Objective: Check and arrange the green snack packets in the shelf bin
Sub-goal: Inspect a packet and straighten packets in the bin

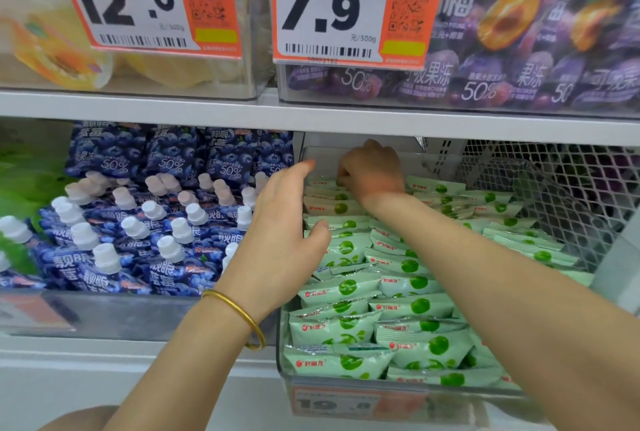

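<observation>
Thin gold bangle (232, 304) on left wrist (216, 326).

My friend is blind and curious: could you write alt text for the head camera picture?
Two bare hands reach into a clear shelf bin of green packets: the right hand curls its fingers onto packets at the back, the open left hand hovers at the bin's left side. Blue spouted pouches fill the neighbouring bin; price tags hang above.

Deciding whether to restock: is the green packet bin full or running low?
Well stocked. Green snack packets lie layered across the clear bin from its front wall back to the right hand; no bare floor shows.
</observation>
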Demonstrator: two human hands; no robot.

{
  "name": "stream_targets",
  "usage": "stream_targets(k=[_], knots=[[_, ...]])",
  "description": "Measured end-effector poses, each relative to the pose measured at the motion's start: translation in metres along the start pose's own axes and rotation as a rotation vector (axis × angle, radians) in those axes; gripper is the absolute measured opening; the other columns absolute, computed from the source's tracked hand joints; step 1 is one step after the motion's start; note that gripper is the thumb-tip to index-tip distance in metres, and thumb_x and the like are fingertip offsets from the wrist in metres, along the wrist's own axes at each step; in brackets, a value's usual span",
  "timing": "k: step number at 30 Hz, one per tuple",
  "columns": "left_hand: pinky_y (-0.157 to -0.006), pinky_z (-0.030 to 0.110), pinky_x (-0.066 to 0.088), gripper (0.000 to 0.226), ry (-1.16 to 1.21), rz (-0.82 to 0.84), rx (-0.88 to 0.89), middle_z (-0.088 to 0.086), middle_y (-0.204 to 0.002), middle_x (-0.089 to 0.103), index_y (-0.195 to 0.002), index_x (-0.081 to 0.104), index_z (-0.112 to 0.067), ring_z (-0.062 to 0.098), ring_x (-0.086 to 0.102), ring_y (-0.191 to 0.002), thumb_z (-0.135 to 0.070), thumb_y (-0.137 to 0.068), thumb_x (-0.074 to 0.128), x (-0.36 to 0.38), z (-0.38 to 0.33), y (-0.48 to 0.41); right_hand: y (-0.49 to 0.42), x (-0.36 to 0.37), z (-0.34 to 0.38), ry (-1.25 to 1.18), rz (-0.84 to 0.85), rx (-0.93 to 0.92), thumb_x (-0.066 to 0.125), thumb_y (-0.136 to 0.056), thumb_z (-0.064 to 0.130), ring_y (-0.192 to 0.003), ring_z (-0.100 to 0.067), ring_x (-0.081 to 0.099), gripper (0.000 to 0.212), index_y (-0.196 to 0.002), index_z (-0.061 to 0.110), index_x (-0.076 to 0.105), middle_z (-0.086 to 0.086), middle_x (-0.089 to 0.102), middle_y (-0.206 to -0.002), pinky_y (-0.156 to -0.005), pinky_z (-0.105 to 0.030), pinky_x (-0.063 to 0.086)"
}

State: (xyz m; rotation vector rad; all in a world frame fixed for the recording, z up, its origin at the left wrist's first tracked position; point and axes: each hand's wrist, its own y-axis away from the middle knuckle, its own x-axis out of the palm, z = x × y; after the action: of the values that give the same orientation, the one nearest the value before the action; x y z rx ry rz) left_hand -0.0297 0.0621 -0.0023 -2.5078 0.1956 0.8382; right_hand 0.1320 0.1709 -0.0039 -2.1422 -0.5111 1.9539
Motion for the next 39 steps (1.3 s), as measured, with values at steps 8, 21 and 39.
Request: stream_targets(k=[8,21,39], knots=[[-0.112,0.025,0.024,0.061,0.008,-0.044,0.020,-0.010,-0.137,0.031,-0.143,0.026,-0.019,0.006,0.027,-0.133,-0.014,-0.090,0.055,-0.001,-0.001,0.001,0.046,-0.037,-0.010,-0.341,-0.279,0.120,0.052,-0.095,0.024,-0.089,-0.025,0.063,0.018,-0.100,0.020,0.069,-0.001,0.070,-0.098,-0.075,-0.031,0.050],[-0.100,0.020,0.040,0.050,0.208,0.207,0.124,-0.015,-0.129,0.052,-0.136,0.040,-0.028,-0.010,0.048,-0.115,-0.039,-0.087,0.040,0.004,-0.048,0.018,0.154,-0.083,-0.033,-1.584,-0.187,-0.096,0.057,-0.080,-0.018,-0.088,-0.005,0.066,0.036,-0.081,0.016,0.069,-0.002,0.056,-0.128,-0.075,-0.021,0.051],[-0.079,0.017,0.050,0.048,0.575,0.128,-0.020,-0.017,-0.127,0.051,-0.125,0.046,-0.032,0.001,0.061,-0.102,-0.005,-0.088,0.058,0.009,-0.045,0.053,0.185,-0.070,-0.028,-1.602,0.068,-0.001,0.072,-0.071,0.012,-0.099,-0.017,0.067,0.075,-0.134,0.037,0.041,0.008,0.050,-0.134,-0.074,-0.028,0.055]])
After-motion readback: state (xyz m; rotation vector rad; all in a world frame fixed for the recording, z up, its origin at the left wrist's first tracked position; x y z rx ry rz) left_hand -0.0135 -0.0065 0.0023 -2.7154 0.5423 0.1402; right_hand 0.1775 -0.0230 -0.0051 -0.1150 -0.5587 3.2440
